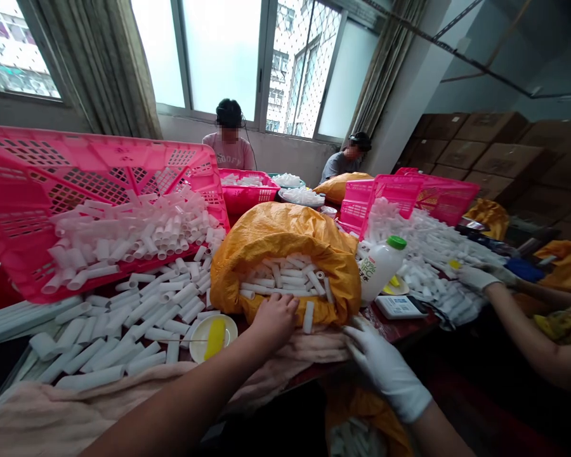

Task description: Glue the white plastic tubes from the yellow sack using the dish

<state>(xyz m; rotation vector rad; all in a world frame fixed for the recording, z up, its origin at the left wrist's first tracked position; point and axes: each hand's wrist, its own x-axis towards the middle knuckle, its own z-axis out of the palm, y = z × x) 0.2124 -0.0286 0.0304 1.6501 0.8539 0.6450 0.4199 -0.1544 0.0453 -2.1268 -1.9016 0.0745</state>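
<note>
A bulging orange woven sack (285, 222) lies on the table with its mouth facing me, full of short white tubes (285, 278). My bare left hand (276, 317) is at the sack's lower lip, its fingers bent over the orange fabric. One white tube (308, 317) lies over that lip, just right of the hand. My right hand (378, 362), in a white glove, reaches to the sack's lower right corner with fingers stretched and somewhat apart. Beneath the sack is a pinkish cloth (309, 348). A small dish (198, 336) with a yellow sponge (215, 339) stands left.
Loose tubes (143, 311) spread leftward before a tilted pink basket (9, 190). A white bottle (379, 270) and a white box (400, 307) stand right of the sack. A co-worker's gloved hand (476, 278) works at far right. Two people sit opposite.
</note>
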